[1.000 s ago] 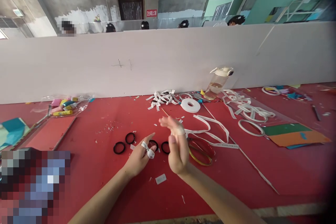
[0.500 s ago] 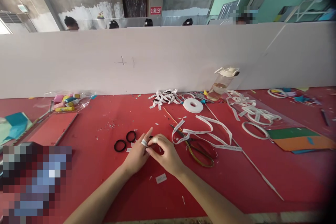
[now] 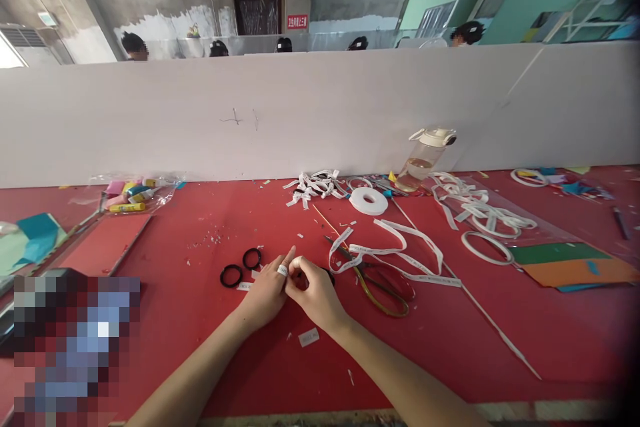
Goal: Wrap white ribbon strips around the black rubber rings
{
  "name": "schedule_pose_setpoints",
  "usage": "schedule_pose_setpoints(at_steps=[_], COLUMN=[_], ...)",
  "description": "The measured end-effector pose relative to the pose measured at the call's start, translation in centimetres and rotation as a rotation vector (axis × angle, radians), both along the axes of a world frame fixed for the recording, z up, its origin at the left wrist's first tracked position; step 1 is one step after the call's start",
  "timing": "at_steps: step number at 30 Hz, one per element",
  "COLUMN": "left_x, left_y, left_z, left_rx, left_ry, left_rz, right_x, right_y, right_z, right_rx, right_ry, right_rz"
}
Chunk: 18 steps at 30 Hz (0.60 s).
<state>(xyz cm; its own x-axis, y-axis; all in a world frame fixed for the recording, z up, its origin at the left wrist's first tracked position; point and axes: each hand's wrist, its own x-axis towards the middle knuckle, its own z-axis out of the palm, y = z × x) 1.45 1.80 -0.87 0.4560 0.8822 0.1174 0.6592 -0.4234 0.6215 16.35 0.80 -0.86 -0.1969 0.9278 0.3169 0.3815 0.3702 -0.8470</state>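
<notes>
My left hand (image 3: 265,290) is at mid-table, its index finger stretched out with a white printed ribbon piece (image 3: 283,270) around it. Against its fingers, my right hand (image 3: 320,297) has its thumb and index finger pinched together; what lies between the fingertips is hidden. Two black rings, like hair ties, lie left of my hands: one ring nearer (image 3: 231,275) and one farther (image 3: 252,258). Part of a black object (image 3: 329,275) shows behind my right hand. A cut ribbon piece (image 3: 309,337) lies in front. Scissors (image 3: 383,293) with yellowish handles rest to the right, under a long printed ribbon (image 3: 405,253).
Along the white partition (image 3: 175,120) are a bag of coloured tubes (image 3: 131,195), a heap of cut ribbon (image 3: 315,185), a white roll (image 3: 369,201) and a tilted water bottle (image 3: 421,160). Coloured sheets (image 3: 575,267) lie at right. Heads of several people show beyond the partition.
Both hands have shifted slightly right, and my right fingers have bent into a tighter pinch. The black object behind my right hand has come into view.
</notes>
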Motion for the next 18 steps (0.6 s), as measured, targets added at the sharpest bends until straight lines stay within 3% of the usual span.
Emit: schedule_pose_setpoints(at_steps=[4,7,13,18], left_x=[-0.7,-0.9,-0.3,-0.1], left_y=[-0.1,-0.3,-0.5,-0.8], left_z=[0.5,1.0,1.3,1.3], left_rx=[-0.064,-0.077,-0.154,-0.233], left_ry=[-0.047,-0.117,-0.38,-0.443], left_rz=[-0.07,-0.042,0.068,0.029], right_x=[0.7,1.5,1.9,1.8], right_y=[0.1,0.4,0.6,0.3], right_z=[0.6,1.0,1.3,1.5], right_rx=[-0.052,-0.017,0.126,0.138], right_ry=[0.071,0.054,0.103,0.103], right_rz=[0.104,0.193,0.206,0.248])
